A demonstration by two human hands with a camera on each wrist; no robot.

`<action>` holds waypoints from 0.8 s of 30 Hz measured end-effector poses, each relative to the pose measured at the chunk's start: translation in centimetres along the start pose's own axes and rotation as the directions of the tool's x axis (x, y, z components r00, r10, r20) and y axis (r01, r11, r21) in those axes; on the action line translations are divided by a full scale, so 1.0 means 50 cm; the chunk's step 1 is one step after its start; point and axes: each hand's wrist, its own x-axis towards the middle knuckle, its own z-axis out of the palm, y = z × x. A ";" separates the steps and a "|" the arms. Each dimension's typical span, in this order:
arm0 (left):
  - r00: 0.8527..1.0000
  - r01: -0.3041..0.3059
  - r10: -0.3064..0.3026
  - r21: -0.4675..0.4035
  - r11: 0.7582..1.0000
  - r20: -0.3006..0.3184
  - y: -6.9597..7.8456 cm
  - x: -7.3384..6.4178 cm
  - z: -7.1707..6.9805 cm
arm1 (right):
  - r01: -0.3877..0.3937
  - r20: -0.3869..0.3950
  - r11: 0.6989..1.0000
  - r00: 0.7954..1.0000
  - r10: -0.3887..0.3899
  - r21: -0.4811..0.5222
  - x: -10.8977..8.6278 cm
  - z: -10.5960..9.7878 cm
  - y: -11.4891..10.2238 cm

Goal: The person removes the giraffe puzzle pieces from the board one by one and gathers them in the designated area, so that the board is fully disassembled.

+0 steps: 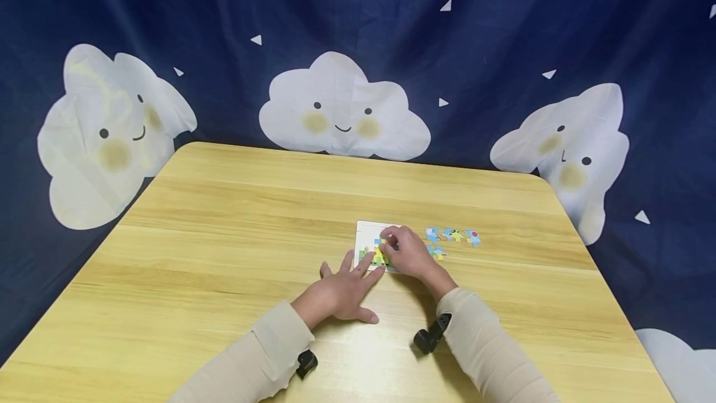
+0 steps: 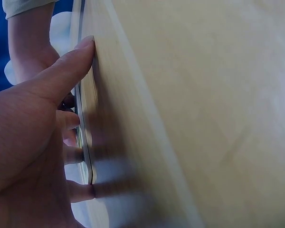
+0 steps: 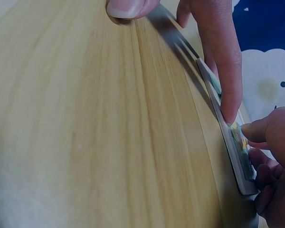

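Observation:
A white puzzle board [image 1: 366, 230] lies on the table, with joined green, yellow and blue jigsaw pieces [image 1: 378, 257] along its near side. My left hand [image 1: 343, 294] is spread flat, its fingertips resting on the board's near left part and the thumb out on the table. In the right wrist view, one left finger [image 3: 225, 71] presses beside the coloured pieces. My right hand [image 1: 413, 254] reaches over the board's right half, thumb and forefinger curled together at a small blue puzzle piece [image 1: 383, 240]. The palm hides much of that side.
Loose puzzle pieces lie right of the board: a blue one [image 1: 432, 234], a blue and yellow pair [image 1: 454, 235], one with a red spot [image 1: 472, 237], and more [image 1: 437, 253] nearer the right wrist. A dark blue cloud-print curtain [image 1: 475, 36] hangs behind the wooden table [image 1: 224, 216].

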 end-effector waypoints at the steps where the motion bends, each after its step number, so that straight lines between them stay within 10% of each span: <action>1: 1.000 0.001 -0.001 -0.001 1.000 0.001 0.000 0.001 0.001 | 0.001 -0.002 1.000 1.000 -0.001 -0.001 0.000 0.000 0.001; 24: 1.000 0.007 -0.007 -0.007 1.000 0.010 0.000 0.002 0.000 | -0.005 -0.034 0.999 0.999 0.006 0.037 -0.002 -0.001 0.002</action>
